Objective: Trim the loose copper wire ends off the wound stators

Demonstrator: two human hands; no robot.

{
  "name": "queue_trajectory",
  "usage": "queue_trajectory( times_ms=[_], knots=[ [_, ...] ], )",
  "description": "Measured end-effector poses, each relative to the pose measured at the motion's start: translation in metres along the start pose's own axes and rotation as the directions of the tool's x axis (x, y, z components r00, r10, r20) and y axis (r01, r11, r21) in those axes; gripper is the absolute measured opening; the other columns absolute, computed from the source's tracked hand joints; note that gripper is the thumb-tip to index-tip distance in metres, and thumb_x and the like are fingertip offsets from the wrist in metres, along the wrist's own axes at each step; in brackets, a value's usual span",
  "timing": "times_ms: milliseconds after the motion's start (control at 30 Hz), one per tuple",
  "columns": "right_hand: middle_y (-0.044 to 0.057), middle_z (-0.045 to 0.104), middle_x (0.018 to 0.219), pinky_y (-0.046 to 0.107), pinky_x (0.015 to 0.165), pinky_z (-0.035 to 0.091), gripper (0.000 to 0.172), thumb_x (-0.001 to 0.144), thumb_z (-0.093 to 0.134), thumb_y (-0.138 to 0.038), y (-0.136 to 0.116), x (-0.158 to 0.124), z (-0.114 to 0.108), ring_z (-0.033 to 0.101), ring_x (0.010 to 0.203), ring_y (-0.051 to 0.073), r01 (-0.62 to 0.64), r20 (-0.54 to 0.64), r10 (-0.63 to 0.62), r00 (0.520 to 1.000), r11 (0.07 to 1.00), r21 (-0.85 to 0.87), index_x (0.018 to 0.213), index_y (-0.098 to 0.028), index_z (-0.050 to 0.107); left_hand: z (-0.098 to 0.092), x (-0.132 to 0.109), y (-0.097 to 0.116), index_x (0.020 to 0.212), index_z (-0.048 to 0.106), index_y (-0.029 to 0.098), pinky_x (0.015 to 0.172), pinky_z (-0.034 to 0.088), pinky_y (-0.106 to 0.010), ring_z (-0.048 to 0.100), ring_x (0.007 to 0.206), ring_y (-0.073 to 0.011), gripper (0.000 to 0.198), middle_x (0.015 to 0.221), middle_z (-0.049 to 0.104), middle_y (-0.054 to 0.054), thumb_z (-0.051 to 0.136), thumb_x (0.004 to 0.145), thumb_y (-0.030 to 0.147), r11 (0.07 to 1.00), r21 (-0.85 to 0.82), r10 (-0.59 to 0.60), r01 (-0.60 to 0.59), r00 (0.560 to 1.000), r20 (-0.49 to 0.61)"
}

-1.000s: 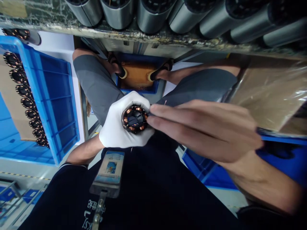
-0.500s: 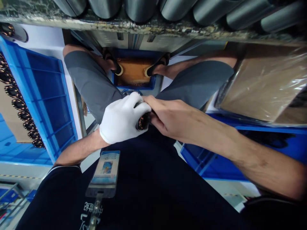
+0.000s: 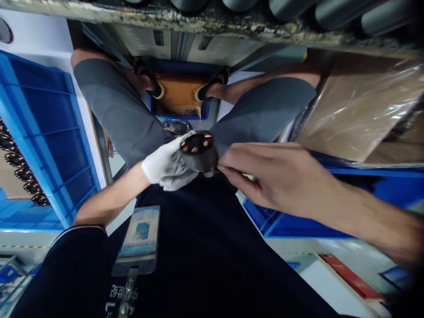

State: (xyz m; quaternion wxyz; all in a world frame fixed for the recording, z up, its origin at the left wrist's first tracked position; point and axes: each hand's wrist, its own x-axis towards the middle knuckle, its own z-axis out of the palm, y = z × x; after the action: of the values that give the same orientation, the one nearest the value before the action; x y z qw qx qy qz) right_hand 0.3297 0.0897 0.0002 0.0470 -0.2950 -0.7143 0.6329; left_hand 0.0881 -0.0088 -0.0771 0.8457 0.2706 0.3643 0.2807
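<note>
My left hand (image 3: 170, 165), in a white glove, grips a motor stator (image 3: 202, 160) in front of my lap. The stator is a short dark cylinder with copper windings showing in its open end, which is tilted up towards me. My right hand (image 3: 265, 170) is bare and comes in from the right. Its thumb and fingers are pinched together at the stator's right side. Whether they touch the stator or hold something small is hidden by the fingers and by blur.
To the left stands a blue crate (image 3: 77, 132) with several stators (image 3: 23, 174) beyond its wall. At right, plastic-wrapped cardboard (image 3: 357, 106) lies above a blue bin (image 3: 298, 225). Between my feet sits a blue tray (image 3: 207, 110). A worn ledge with metal rollers (image 3: 338, 13) runs across the front.
My hands were together around the stator; now my right hand has drawn off to its right side. The stator has turned, so its open end faces up. The view has shifted slightly.
</note>
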Motion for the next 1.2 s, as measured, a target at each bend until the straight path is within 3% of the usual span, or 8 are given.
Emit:
queue_trajectory(
  times_ms=[167,267,433,533,667,800,1033,1200],
  knots=[
    [-0.010,0.033,0.072,0.021,0.043,0.022,0.042,0.111,0.072,-0.048,0.033,-0.017,0.023,0.018,0.056,0.008,-0.334,0.177,0.318,0.932,0.555,0.762,0.087,-0.026,0.046,0.000,-0.014,-0.019,0.105,0.083,0.025,0.087,0.073,-0.048,0.083,0.090,-0.0298,0.062,0.102,0.084,-0.012,0.086,0.087,0.083,0.718,0.597,0.550,-0.357,0.817,-0.173],
    [-0.010,0.037,0.070,0.022,0.041,0.029,0.036,0.118,0.059,-0.047,0.032,-0.016,0.022,0.026,0.055,0.010,-0.209,0.115,0.175,0.978,0.828,0.520,0.089,-0.027,0.051,0.007,0.001,-0.005,0.120,0.082,0.027,0.132,0.050,-0.065,0.075,0.136,-0.0390,0.058,0.133,0.081,-0.011,0.100,0.077,0.061,0.549,0.765,0.612,-0.337,0.785,-0.094],
    [-0.003,0.042,0.073,0.028,0.053,0.033,0.037,0.118,0.053,-0.030,0.019,-0.009,-0.017,0.033,0.071,0.017,0.152,0.102,-0.135,0.986,0.972,-0.181,0.086,-0.028,0.071,0.022,0.018,0.010,0.101,0.074,0.020,0.083,0.069,-0.043,0.082,0.081,-0.0249,0.024,0.089,0.080,-0.005,0.068,0.106,0.042,0.861,0.493,0.102,-0.124,0.992,0.072],
    [-0.002,0.057,0.085,0.031,0.069,0.039,0.035,0.121,0.057,-0.046,0.017,-0.013,-0.041,0.046,0.080,0.014,0.248,0.098,-0.230,0.968,0.832,-0.497,0.099,-0.025,0.075,0.027,0.013,0.010,0.117,0.072,0.020,0.085,0.068,-0.041,0.082,0.088,-0.0257,0.023,0.105,0.082,-0.007,0.076,0.096,0.029,0.691,0.701,0.299,-0.176,0.953,-0.055],
    [0.004,0.080,0.119,0.030,0.080,0.061,0.053,0.104,0.075,-0.074,0.030,-0.016,-0.042,0.077,0.102,0.017,-0.110,0.305,0.089,0.948,0.993,0.053,0.121,-0.023,0.077,0.026,0.011,0.012,0.128,0.072,0.025,0.105,0.065,-0.049,0.081,0.117,-0.0319,0.028,0.128,0.081,-0.010,0.072,0.100,0.027,0.169,0.931,0.613,-0.324,0.774,0.158],
    [-0.001,0.073,0.077,0.028,0.061,0.058,0.051,0.109,0.073,-0.066,0.044,-0.013,-0.016,0.070,0.065,0.013,-0.502,0.541,0.218,0.812,0.734,0.458,0.084,-0.022,0.063,0.027,0.016,0.021,0.120,0.075,0.027,0.116,0.064,-0.051,0.082,0.100,-0.0256,0.020,0.105,0.081,-0.003,0.062,0.109,0.037,0.147,0.898,0.591,-0.414,0.765,0.256],
    [-0.002,0.050,0.072,0.035,0.058,0.028,0.039,0.118,0.047,-0.025,0.024,-0.017,-0.014,0.041,0.065,0.014,0.202,0.111,-0.173,0.979,0.912,-0.357,0.080,-0.024,0.057,0.033,0.008,0.017,0.104,0.072,0.021,0.076,0.069,-0.043,0.078,0.072,-0.0239,0.023,0.084,0.075,-0.004,0.065,0.105,0.043,0.793,0.606,0.046,-0.051,0.999,0.023],
    [0.003,0.070,0.112,0.032,0.078,0.053,0.039,0.106,0.081,-0.060,0.025,-0.020,-0.037,0.068,0.099,0.017,0.139,0.079,-0.123,0.989,0.958,-0.251,0.102,-0.023,0.070,0.033,0.000,0.013,0.132,0.071,0.020,0.094,0.065,-0.044,0.081,0.111,-0.0304,0.039,0.126,0.080,-0.012,0.079,0.095,0.028,0.369,0.906,0.523,-0.209,0.852,-0.017]
  ],
)
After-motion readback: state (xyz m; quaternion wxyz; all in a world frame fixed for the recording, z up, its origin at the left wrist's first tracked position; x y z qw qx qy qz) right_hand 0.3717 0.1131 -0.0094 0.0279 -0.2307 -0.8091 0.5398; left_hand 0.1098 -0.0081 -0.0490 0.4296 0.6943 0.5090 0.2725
